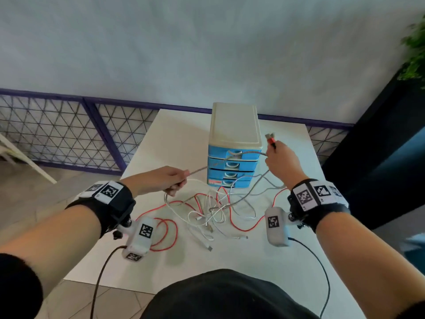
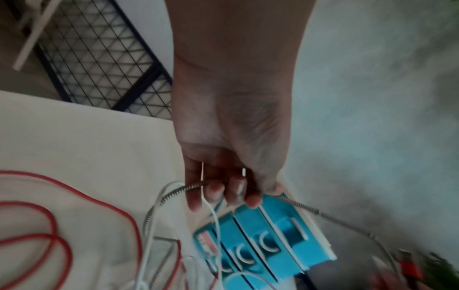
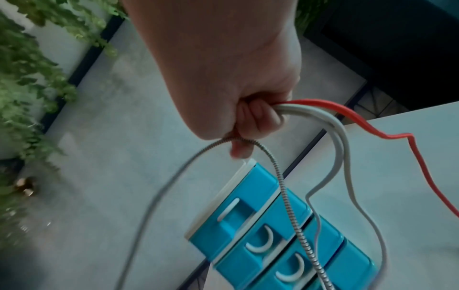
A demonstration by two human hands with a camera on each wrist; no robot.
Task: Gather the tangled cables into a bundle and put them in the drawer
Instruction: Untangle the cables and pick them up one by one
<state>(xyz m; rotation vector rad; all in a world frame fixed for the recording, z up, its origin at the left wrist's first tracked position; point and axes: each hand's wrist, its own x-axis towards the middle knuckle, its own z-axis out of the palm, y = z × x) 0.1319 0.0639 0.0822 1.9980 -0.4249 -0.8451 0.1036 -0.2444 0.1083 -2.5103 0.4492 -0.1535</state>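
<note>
A tangle of red, white and grey cables [image 1: 207, 215] lies on the white table [image 1: 174, 139] in front of a small blue drawer unit [image 1: 232, 162] with a cream top; its drawers look closed. My left hand [image 1: 170, 180] pinches a braided grey cable [image 1: 220, 161] [image 2: 174, 193] and a white cable. My right hand [image 1: 279, 162] grips the plug ends [image 1: 271, 139] of the braided, grey and red cables [image 3: 320, 111], raised beside the unit. The braided cable stretches between both hands across the drawer fronts.
The table stands against a pale wall with a purple-framed mesh fence [image 1: 64, 130] to the left. A dark cabinet [image 1: 379, 157] and green plant [image 1: 414, 49] are at the right. Tiled floor surrounds the table. A red loop [image 1: 165, 233] lies near my left wrist.
</note>
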